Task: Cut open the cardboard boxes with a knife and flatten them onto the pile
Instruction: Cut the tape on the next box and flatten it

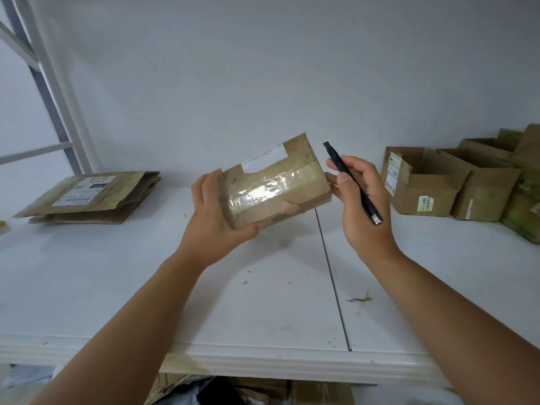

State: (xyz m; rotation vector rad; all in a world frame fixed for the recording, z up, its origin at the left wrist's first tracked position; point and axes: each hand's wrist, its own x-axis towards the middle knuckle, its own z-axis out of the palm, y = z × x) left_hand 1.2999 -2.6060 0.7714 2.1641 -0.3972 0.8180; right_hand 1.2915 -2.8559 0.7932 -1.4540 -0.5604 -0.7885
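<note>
White table carries, left of the taped box, a pile of flattened cartons, and right of it some open boxes. Taped box is held above the table — left hand grips its left end, right hand touches its right end and pinches a black knife.

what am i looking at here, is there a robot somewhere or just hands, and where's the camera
No robot here: these are a person's two bare hands, filmed by one wide-angle camera worn on the head, looking forward and down. The left hand grips a small taped cardboard box above a white table. The right hand holds a slim black knife, blade end up, its fingertips touching the box's end. At the table's back left lies a pile of flattened boxes; at the back right stand more boxes, not yet flattened.
</note>
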